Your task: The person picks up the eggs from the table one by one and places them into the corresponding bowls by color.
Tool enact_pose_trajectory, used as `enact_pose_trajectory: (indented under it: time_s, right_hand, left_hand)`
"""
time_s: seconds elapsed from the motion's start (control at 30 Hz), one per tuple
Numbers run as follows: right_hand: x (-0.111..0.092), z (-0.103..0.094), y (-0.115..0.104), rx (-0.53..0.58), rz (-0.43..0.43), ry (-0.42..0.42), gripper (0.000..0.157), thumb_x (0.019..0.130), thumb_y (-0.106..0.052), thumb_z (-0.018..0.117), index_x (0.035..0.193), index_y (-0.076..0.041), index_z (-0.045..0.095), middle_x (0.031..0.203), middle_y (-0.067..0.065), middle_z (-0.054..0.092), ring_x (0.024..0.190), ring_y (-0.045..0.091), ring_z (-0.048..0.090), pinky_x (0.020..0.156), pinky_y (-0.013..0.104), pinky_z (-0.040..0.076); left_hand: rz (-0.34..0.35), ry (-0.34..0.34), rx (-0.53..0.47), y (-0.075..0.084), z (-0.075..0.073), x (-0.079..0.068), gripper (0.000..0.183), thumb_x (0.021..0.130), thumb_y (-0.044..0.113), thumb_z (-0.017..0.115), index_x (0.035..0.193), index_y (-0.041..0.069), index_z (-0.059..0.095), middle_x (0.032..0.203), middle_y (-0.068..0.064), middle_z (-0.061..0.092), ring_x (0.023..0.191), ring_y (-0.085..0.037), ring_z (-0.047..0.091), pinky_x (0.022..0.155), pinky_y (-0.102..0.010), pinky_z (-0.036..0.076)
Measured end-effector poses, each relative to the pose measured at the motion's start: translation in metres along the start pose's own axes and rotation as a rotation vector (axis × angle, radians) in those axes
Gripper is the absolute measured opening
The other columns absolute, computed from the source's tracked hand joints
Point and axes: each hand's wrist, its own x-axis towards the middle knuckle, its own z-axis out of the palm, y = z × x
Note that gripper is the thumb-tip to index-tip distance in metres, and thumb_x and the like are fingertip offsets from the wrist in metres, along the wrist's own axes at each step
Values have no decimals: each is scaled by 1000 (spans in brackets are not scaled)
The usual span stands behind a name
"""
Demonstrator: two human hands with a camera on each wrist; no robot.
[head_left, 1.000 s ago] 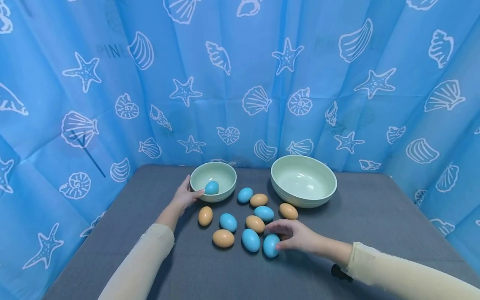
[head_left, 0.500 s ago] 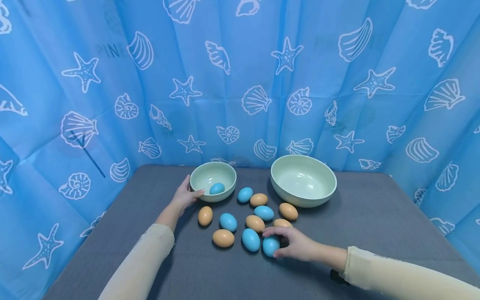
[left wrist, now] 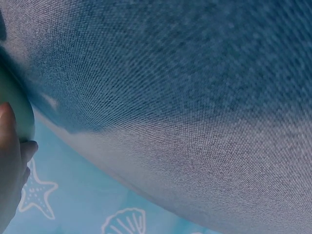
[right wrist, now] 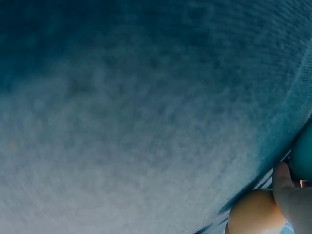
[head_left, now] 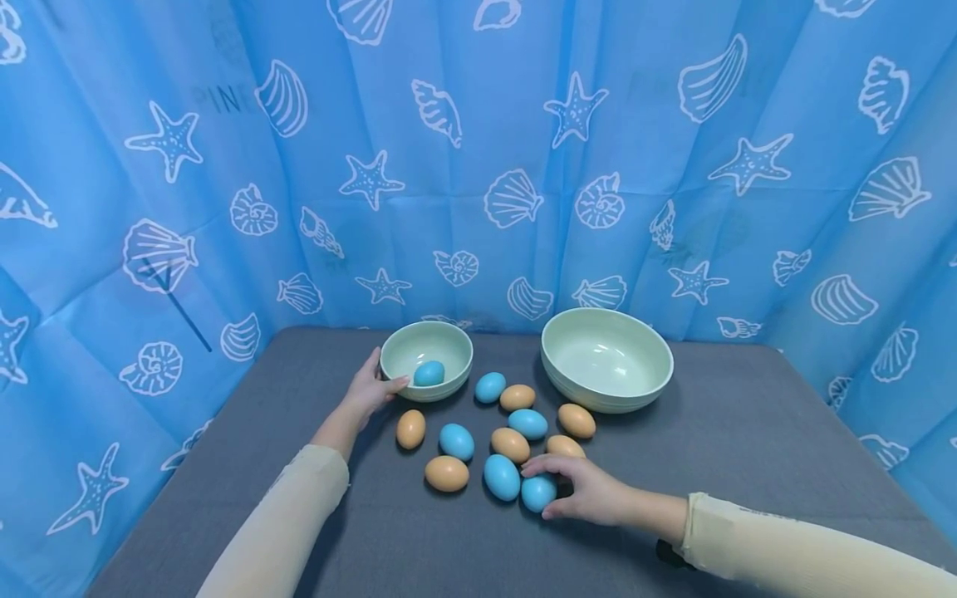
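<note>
At the back left of the table, my left hand grips the rim of a small pale green bowl, thumb over the near side. One blue egg lies inside that bowl. My right hand curls its fingers and thumb round another blue egg at the front of the scattered eggs. Left of it, close by, lies a further blue egg. An orange-brown egg sits just behind the right hand; the right wrist view shows an orange-brown egg next to the fingers.
A larger pale green bowl stands at the back right. Between the bowls and my hands several blue and orange-brown eggs lie loose on the grey cloth-covered table. A blue curtain with shell prints hangs behind.
The blue egg in the small bowl has rolled right, then slightly back. My right hand has shifted slightly left and down round its egg, uncovering an orange-brown egg behind it.
</note>
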Motion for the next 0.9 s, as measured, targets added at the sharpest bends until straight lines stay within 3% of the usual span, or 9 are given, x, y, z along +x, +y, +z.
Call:
enact_pose_trajectory:
  time_s: [0.2, 0.57, 0.8, 0.9]
  right_hand:
    - [1, 1, -1, 14, 14, 12, 45, 82, -11, 77, 123, 1, 61, 127, 18, 59, 117, 16, 53, 93, 28, 48]
    - [3, -1, -13, 58, 59, 32, 46, 83, -12, 78, 124, 1, 61, 128, 18, 59, 115, 24, 55, 88, 29, 51]
    - [8, -6, -18, 54, 76, 54, 45, 82, -10, 78, 122, 3, 61, 124, 16, 59, 109, 15, 54, 85, 26, 52]
    - [11, -10, -22, 61, 87, 61, 44, 83, -8, 77, 122, 5, 61, 124, 17, 59, 111, 20, 55, 87, 32, 53]
  left_hand:
    - [3, -12, 1, 1, -2, -1, 88, 95, 9, 63, 157, 11, 0, 162, -16, 4, 146, -34, 13, 104, -47, 42]
    - [8, -14, 2, 1, -2, -3, 88, 95, 8, 63, 157, 10, 0, 161, -17, 4, 146, -34, 13, 104, -47, 42]
    - [6, -17, -12, 3, -2, -3, 89, 95, 8, 63, 157, 10, 0, 161, -17, 4, 146, -35, 13, 104, -48, 41]
    - [8, -15, -18, 3, -1, -3, 89, 94, 8, 64, 157, 9, 1, 161, -17, 5, 146, -35, 14, 103, -48, 42]
